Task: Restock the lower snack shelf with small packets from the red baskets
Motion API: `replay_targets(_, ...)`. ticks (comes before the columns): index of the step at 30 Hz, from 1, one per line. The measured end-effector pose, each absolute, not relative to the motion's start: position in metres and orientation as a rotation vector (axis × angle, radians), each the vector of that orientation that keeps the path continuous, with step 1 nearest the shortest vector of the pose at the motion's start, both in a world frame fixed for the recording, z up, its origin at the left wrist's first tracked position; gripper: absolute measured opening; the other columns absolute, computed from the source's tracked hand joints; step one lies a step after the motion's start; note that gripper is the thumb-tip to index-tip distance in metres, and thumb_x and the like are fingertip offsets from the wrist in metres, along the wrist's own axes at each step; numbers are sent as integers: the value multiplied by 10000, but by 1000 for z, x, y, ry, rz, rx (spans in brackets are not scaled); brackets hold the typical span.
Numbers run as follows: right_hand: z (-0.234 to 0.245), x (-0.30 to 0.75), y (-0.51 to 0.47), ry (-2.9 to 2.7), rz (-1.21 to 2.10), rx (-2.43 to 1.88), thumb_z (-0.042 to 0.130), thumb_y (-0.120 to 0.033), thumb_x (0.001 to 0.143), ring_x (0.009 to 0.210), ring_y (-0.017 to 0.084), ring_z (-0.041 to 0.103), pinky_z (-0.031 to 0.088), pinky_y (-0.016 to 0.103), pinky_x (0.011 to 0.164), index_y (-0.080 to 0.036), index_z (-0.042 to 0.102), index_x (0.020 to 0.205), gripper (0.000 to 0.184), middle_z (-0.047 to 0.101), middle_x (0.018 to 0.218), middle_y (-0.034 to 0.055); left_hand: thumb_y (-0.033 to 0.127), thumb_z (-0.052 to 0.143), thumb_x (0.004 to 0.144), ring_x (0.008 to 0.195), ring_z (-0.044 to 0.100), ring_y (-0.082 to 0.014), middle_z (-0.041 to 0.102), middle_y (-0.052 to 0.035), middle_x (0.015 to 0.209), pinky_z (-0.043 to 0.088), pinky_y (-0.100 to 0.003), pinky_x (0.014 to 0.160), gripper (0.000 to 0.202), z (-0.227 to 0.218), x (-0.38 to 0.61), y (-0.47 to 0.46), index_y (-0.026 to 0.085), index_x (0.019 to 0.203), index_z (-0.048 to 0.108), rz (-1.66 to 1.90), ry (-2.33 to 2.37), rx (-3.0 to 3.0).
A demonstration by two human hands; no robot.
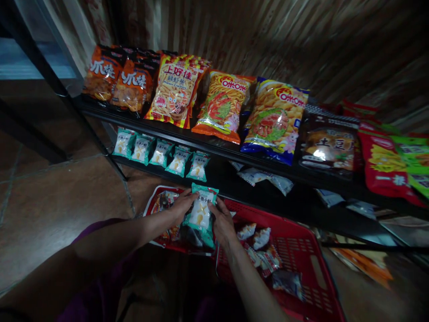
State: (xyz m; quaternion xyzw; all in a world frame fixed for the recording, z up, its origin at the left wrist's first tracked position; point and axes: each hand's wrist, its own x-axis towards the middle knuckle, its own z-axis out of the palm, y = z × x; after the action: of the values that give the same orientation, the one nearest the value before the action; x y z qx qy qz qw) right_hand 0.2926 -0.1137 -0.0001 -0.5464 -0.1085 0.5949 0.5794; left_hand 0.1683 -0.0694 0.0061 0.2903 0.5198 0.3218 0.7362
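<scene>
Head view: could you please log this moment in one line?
left hand: holds teal packet; right hand: holds teal packet; lower shelf: similar packets; right basket: snack packets

black shelving (134, 124) carries snack bags (221, 107) above, teal packets (161, 152) below.

Snack pkt (200, 215) teal/wht; bskt (291, 229) red; shelf (167, 133) blk.

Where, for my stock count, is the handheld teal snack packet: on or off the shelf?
Off: the left hand and right hand hold the teal 小鱼小虾 packet before the lower shelf, apart from five matching packets.
</scene>
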Motion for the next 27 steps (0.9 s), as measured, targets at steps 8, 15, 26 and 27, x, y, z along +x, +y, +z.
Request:
replay_targets(8,-1,297,-113,-302,1365,-1210,808,-240,555,751,170,684,537,330,770,-255,631,1088,562,736,896,-24,383,724,678,739,649,-180,696,-38,823,504,-280,659,447,2,172,-60,170,1051,600,781,1072,532)
replay_targets(15,-1,301,-109,-209,1278,-1230,809,-332,579,711,143,664,520,266,698,-241,674,920,378,737,815,-30,335,811,552,740,643,-201,696,-38,776,490,-299,672,406,3,173,-59,171,887,650,867,1002,495)
replay_targets(26,3,312,-105,-186,1239,-1199,801,-304,604,697,126,665,510,230,680,-195,690,770,227,738,758,-25,374,773,601,725,628,-187,693,-38,774,471,-285,658,346,8,176,-64,165,852,661,803,994,560)
replay_targets(27,2,314,-104,-177,1234,-1204,797,-298,608,709,131,667,513,238,696,-193,692,773,222,740,767,-19,386,769,607,721,629,-190,691,-41,764,472,-291,659,344,9,176,-64,159,840,657,792,969,554)
